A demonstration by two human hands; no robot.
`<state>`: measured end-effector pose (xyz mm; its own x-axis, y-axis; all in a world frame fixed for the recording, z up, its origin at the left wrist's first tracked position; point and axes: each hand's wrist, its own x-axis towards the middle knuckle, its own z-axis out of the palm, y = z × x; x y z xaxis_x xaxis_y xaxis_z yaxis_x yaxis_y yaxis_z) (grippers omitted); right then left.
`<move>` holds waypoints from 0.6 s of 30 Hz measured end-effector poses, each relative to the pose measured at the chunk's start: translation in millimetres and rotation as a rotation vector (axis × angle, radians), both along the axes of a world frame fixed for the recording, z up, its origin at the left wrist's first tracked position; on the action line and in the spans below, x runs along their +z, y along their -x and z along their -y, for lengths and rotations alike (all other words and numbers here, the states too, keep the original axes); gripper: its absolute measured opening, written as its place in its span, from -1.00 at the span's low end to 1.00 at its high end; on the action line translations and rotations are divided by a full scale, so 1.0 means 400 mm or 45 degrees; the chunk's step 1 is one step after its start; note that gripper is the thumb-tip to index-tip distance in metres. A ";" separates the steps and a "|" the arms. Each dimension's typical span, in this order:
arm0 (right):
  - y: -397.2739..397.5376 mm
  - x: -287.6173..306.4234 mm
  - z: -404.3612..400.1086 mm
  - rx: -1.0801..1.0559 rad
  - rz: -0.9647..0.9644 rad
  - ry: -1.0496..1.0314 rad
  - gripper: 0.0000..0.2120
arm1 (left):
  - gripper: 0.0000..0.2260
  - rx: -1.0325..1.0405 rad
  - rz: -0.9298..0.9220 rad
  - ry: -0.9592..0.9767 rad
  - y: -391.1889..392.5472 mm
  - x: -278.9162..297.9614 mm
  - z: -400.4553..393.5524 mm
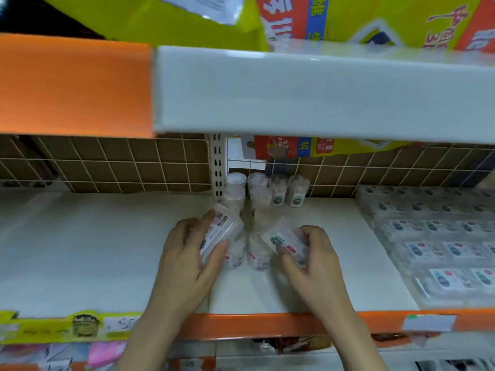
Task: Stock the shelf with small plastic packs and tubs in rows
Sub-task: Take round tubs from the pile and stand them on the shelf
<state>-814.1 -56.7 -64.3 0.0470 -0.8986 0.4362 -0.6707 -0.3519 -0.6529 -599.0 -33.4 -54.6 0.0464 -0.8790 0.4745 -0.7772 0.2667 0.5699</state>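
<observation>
My left hand [187, 253] grips a clear plastic tub [221, 231] with a white and red label, tilted on its side above the white shelf [93, 250]. My right hand [313, 253] grips a second clear tub [285, 239] with a green and red label, also tilted. Between and behind my hands, several small clear tubs [257, 199] stand upright in two short rows that run back to the wire grid. Two more tubs [249, 253] stand at the front, partly hidden by the held ones.
Flat clear packs [439, 247] lie in rows across the right side of the shelf. A brown wire-grid back panel [120, 164] and a slotted upright [217, 167] close the rear. A white upper shelf [308, 92] hangs overhead. The orange shelf edge [254, 325] carries price tags.
</observation>
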 end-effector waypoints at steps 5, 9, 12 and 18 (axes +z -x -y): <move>0.183 -0.008 0.046 -0.036 0.061 0.025 -0.63 | -0.29 0.063 -0.078 0.052 0.169 0.002 0.030; 0.361 -0.007 0.083 -0.092 0.072 0.057 -0.62 | -0.38 0.061 -0.128 0.103 0.351 0.027 0.076; 0.468 -0.007 0.097 -0.088 0.050 0.102 -0.67 | -0.41 0.034 -0.107 0.126 0.471 0.044 0.093; 0.563 -0.006 0.091 -0.042 0.061 0.170 -0.68 | -0.43 -0.014 -0.072 0.038 0.561 -0.003 0.063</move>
